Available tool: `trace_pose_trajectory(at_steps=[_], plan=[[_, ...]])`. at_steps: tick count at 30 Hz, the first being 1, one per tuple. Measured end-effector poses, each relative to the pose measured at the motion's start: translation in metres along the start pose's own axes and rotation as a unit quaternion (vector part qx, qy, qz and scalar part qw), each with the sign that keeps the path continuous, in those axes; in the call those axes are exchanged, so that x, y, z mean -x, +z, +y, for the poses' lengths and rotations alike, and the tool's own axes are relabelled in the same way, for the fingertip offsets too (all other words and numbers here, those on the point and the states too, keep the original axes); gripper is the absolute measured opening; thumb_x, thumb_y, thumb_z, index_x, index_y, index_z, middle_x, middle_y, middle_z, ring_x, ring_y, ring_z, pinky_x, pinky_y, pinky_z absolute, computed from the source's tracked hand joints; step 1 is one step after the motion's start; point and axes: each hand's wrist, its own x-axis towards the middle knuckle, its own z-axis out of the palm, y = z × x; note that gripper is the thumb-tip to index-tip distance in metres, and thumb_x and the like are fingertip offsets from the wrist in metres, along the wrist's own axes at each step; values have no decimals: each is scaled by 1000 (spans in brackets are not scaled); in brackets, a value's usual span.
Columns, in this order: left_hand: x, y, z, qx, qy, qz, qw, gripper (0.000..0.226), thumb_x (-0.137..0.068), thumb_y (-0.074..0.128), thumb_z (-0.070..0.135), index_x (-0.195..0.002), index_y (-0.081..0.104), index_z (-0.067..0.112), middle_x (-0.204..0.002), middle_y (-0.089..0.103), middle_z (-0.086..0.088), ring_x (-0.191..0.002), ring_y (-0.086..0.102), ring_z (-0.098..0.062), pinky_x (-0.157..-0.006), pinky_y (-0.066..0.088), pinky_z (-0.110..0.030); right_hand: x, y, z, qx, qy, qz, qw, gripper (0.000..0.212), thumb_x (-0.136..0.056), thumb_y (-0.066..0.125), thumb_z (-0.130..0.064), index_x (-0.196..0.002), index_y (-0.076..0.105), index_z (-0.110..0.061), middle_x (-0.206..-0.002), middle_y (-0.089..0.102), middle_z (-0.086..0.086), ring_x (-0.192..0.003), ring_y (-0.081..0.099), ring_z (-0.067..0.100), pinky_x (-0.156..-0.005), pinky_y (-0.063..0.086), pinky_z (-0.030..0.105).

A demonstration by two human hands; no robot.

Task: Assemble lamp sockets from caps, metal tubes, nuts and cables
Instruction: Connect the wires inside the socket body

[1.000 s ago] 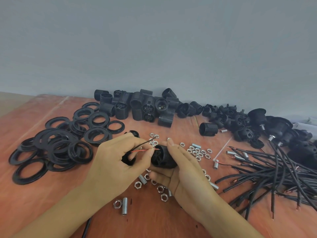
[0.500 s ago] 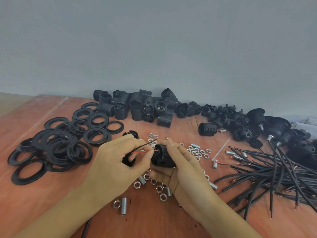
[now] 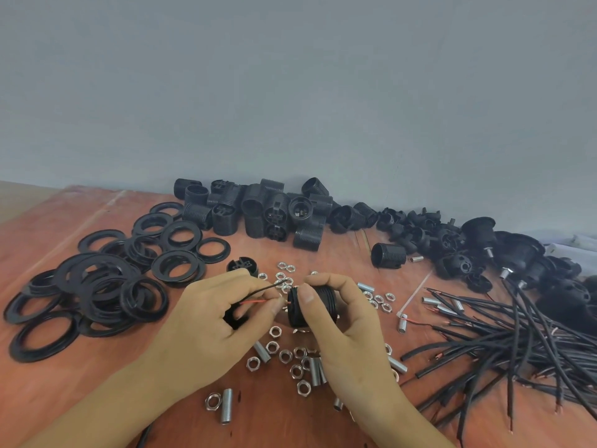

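Grey wall [image 3: 290, 92] behind a reddish table [image 3: 64, 376]. Just above the nuts [image 3: 286, 355], the left hand [image 3: 206, 321] pinches two thin wires [image 3: 255, 301] while the right hand [image 3: 349, 334] grips the black socket [image 3: 294, 318]. Wires look limp and light, best pinched near the tips; the ribbed socket seems rigid.

assembly workbench: heaped socket parts [image 3: 258, 211]
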Motion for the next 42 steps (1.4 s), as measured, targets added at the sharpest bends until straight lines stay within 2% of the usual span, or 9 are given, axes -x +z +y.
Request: trace_pose_trajectory(at_steps=[4, 8, 12, 16, 21, 28, 33, 36, 42], plan=[[1, 1, 3, 1, 1, 3, 1000, 15, -87, 63, 35, -81, 70, 23, -58, 40, 9, -54, 47, -8, -56, 39, -16, -1, -3, 1, 58, -7, 3, 998, 7, -89, 68, -30, -82, 68, -31, -77, 65, -5, -77, 66, 28, -72, 58, 54], [0, 0, 6, -3, -9, 29, 1000, 11, -87, 66, 32, -78, 68, 26, -56, 39, 9, -54, 47, -9, -56, 38, -14, -2, -8, -4, 101, -21, -12, 995, 16, -85, 71, -38, -78, 71, -25, -62, 60, -3, -61, 58, 21, -54, 49, 32], [-1, -2, 8, 18, -19, 16, 1000, 14, -86, 62, 36, -78, 68, 26, -56, 38, 9, -53, 47, -9, -57, 39, -14, 0, -8, -4, 146, -46, -41, 987, 10, -88, 68, -30, -82, 73, -23, -63, 62, -10, -57, 56, 13, -55, 45, 21], [0, -1, 9, 68, -53, -7, 996, 15, -84, 63, 39, -74, 68, 28, -53, 38, 11, -49, 42, -5, -53, 38, -15, 1, -9, -5, 139, -37, -65, 987, 14, -93, 65, -27, -82, 71, -23, -59, 57, -2, -56, 50, 8, -53, 43, 22], [-3, -7, 6, 323, -214, -79, 918, 24, -77, 74, 40, -74, 70, 17, -43, 42, -3, -34, 30, -7, -38, 27, -15, 1, -8, -14, 67, 16, -109, 992, 13, -87, 63, -33, -80, 71, -26, -64, 62, -6, -58, 54, 14, -50, 48, 27], [-3, -12, 6, 405, -256, -137, 867, 26, -72, 77, 43, -73, 70, 18, -43, 42, -2, -32, 26, -7, -36, 22, -13, 2, -9, -19, 13, 42, -157, 987, 13, -91, 61, -26, -85, 70, -20, -68, 66, -3, -67, 64, 20, -50, 47, 23], [-4, -4, 11, 371, -266, -68, 887, 16, -69, 74, 31, -69, 71, 15, -43, 36, -5, -31, 26, -7, -36, 23, -12, 0, -7, -12, -42, 98, -115, 988, 15, -88, 60, -30, -84, 69, -19, -72, 65, 4, -65, 67, 24, -45, 44, 24], [-5, 1, 14, 289, -229, 7, 929, 13, -70, 75, 27, -69, 72, 14, -44, 36, 3, -34, 33, -6, -38, 29, -12, -4, -7, -16, -216, 192, -68, 955, 18, -81, 62, -19, -95, 67, -9, -80, 66, 11, -67, 69, 30, -46, 48, 28], [-2, 3, 18, 143, -145, 56, 977, 17, -76, 66, 43, -77, 70, 27, -50, 42, 9, -46, 44, -7, -48, 41, -18, -8, -9, -16, -287, 269, -39, 919, 24, -90, 47, -25, -89, 58, -4, -78, 64, 13, -48, 54, 21, -39, 40, 24]])
